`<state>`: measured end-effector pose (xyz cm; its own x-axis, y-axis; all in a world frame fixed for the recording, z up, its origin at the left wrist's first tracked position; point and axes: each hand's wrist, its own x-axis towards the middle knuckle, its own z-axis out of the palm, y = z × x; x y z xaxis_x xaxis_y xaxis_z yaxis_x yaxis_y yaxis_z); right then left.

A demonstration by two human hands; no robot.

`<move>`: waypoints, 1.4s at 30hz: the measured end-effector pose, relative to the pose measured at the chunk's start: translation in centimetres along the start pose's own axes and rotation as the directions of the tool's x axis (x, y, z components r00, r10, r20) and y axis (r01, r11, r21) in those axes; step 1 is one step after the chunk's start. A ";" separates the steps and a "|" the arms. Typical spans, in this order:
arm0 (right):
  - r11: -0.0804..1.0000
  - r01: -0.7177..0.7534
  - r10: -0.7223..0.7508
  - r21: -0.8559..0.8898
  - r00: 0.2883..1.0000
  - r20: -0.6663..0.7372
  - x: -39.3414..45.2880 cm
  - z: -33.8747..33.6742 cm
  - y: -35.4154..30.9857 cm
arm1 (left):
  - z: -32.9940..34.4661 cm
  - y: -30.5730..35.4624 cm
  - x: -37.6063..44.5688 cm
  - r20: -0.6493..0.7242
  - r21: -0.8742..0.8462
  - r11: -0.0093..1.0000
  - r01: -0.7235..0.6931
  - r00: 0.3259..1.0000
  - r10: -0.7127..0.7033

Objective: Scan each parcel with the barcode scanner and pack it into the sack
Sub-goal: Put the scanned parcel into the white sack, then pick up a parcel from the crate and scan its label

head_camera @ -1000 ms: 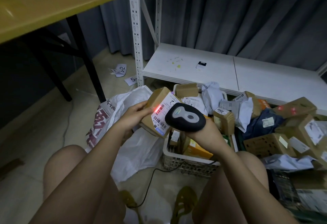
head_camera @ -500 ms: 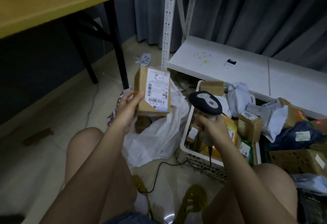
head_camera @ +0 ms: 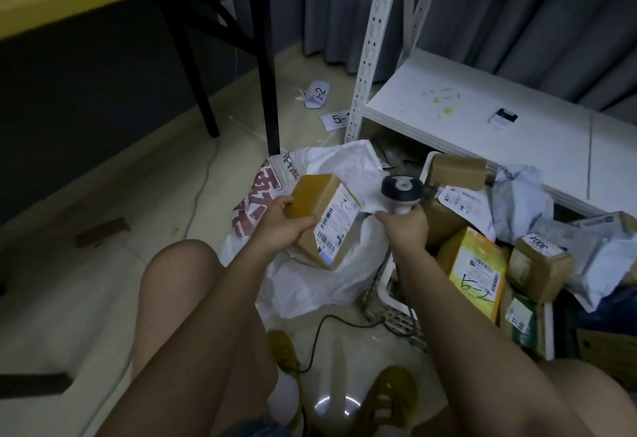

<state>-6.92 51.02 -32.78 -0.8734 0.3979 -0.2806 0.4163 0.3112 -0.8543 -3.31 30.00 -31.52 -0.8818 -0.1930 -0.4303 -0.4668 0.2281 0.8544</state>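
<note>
Parcel sorting room: white slotted-steel shelving [head_camera: 375, 40], a basket [head_camera: 396, 302] heaped with labelled cartons, numbered paper tags [head_camera: 319, 93] on the floor.

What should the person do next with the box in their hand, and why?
Probably lower the cardboard box into the white sack. The left hand grips the box right above the sack's crumpled opening, and the right hand holds the barcode scanner upright, not aimed at the label. No red scan light shows on the label, so scanning looks finished, though that cannot be confirmed.
</note>
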 end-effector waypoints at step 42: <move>0.905 -0.087 0.168 0.417 0.972 -0.163 -2.4 -11.9 6.6 | 15.7 4.3 0.0 -0.005 0.153 0.788 -0.596 0.797 0.604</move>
<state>0.90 62.36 -32.51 -0.7378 0.5800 -0.3454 0.3471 -0.1129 -0.9310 -6.38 45.98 -32.48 -0.9845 -0.0206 0.1741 0.1473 0.4412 0.8852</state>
